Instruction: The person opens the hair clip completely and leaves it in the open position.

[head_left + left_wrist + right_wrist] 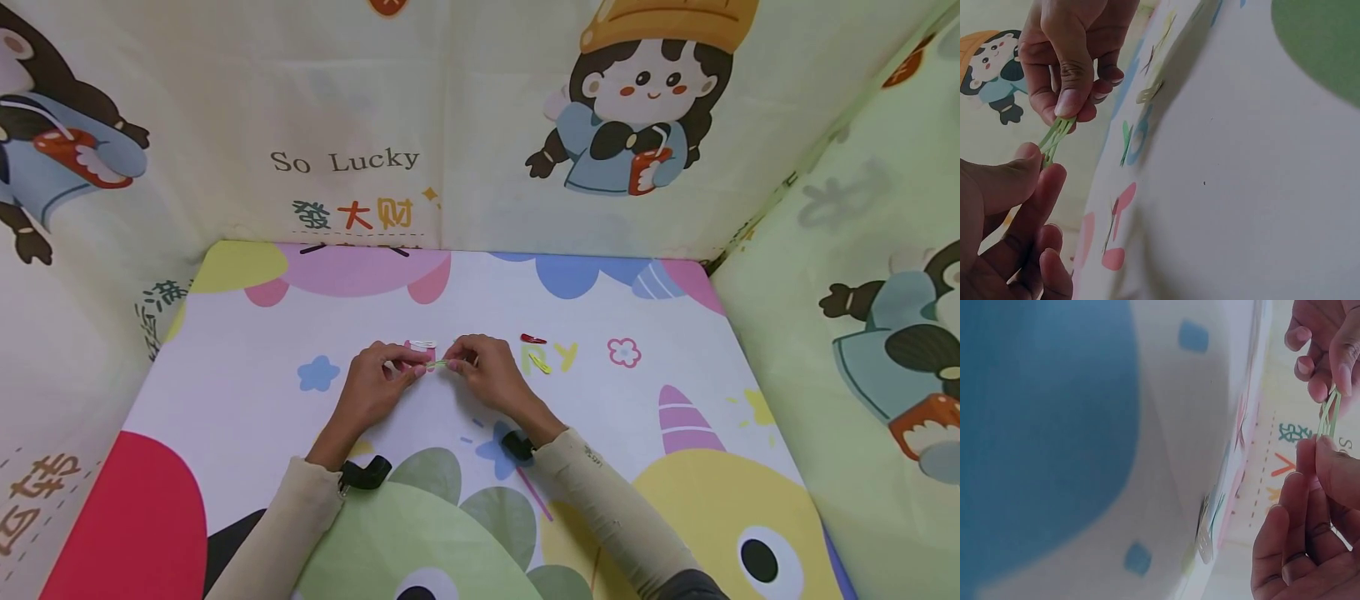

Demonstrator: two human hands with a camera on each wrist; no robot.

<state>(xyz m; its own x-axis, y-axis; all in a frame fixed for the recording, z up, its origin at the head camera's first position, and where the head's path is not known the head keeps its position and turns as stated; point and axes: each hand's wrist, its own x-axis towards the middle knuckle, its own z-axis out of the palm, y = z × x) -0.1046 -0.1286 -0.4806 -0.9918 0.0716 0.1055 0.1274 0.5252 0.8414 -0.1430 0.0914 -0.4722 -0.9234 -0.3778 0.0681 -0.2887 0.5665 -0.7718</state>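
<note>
A pale green snap hair clip [437, 363] is stretched between both hands over the table. In the left wrist view the clip [1054, 139] shows its splayed, slotted strips. My left hand [372, 379] pinches one end between thumb and index finger. At the other end, the right hand [491, 371] grips it with thumb and fingertips. The right wrist view has the right hand [1316, 519] low and the left hand [1329, 347] above, the clip [1329, 415] joining them. Just behind the left fingers lies a white hair clip [422, 344].
Right of the hands, a red hair clip [533, 338] and a yellow-green hair clip [539, 364] lie on the printed tablecloth [247, 392]. Cream curtains [487, 208] with cartoon prints enclose the back and sides. Each wrist wears a small black camera [366, 473].
</note>
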